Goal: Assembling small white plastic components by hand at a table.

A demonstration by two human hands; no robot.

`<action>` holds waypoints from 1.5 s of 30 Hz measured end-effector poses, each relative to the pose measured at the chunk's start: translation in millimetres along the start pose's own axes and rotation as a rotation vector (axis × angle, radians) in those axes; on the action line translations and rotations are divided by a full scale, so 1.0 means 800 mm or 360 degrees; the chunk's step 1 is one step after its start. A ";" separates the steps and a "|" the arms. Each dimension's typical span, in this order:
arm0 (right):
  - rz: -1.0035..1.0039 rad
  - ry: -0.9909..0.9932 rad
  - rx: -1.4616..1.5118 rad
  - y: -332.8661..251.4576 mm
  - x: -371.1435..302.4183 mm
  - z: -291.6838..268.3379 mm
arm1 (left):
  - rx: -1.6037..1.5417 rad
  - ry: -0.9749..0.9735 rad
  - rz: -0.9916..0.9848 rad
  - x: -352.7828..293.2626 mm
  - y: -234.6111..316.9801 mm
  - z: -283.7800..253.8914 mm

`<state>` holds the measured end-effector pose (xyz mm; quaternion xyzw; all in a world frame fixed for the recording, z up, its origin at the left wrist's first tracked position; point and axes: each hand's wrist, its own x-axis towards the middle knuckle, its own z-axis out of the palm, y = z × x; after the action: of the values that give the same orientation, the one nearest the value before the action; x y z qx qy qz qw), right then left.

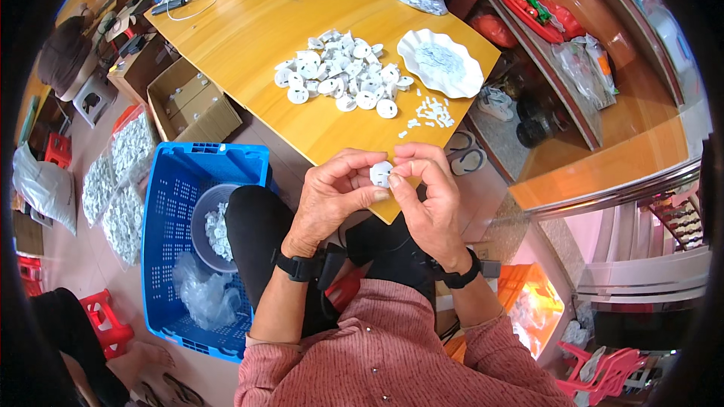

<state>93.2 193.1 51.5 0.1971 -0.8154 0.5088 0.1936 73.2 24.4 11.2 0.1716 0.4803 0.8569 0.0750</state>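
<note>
Above the near corner of the table, my left hand (337,187) pinches a small white plastic socket cover (380,173) with dark slots in its face. The fingertips of my right hand (428,200) press on the cover's right side. Whether a smaller piece is between those fingertips cannot be made out. Beyond my hands lies a heap of similar white covers (343,68). Small white plastic pegs (434,111) are scattered to the right of the heap. Behind them stands a white scalloped dish (470,68) with many tiny pale pieces in it.
The yellow wooden table (241,53) stretches away from me. At my left, a blue crate (167,256) holds a round tub (197,230) of white parts and a clear plastic bag. Filled bags (124,203) and a cardboard box (194,102) stand farther left. Shelves (581,117) rise on the right.
</note>
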 end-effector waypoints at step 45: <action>-0.0200 -0.0169 -0.0229 -0.002 0.005 -0.007 | -0.0002 0.0017 -0.0192 -0.003 0.002 -0.007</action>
<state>91.6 197.1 57.1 0.2602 -0.8450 0.4245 0.1953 73.3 18.5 9.3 0.1378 0.4896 0.8520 0.1241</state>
